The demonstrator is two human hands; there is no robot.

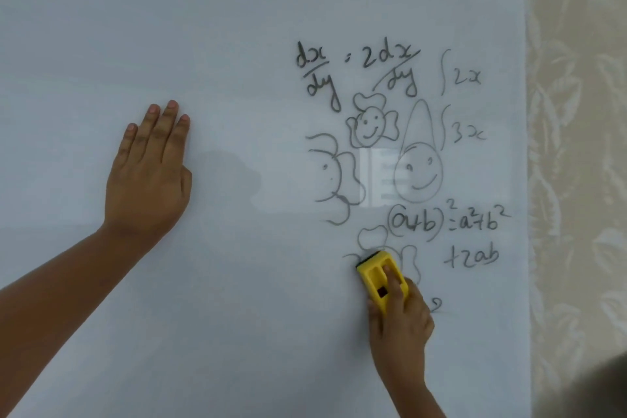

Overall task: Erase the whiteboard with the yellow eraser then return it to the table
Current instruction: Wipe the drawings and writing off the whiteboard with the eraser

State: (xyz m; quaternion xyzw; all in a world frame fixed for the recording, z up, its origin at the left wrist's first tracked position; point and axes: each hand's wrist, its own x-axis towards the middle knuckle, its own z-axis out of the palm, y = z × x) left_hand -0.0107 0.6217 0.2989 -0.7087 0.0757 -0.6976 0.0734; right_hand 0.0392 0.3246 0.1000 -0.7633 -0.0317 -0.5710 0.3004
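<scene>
The whiteboard point(237, 27) fills most of the head view. Black marker formulas and cartoon faces point(400, 153) cover its right part. My right hand point(402, 319) grips the yellow eraser point(376, 276) and presses its dark felt edge against the board, over a small drawing at the lower right. One finger lies along the eraser's top. My left hand point(151, 173) rests flat on the bare left part of the board, fingers together and pointing up. The table is out of view.
A beige wall with a leaf pattern point(576, 146) runs along the board's right edge. A dark blurred shape point(597, 390) sits in the lower right corner. A pale window reflection point(376, 176) shows among the drawings.
</scene>
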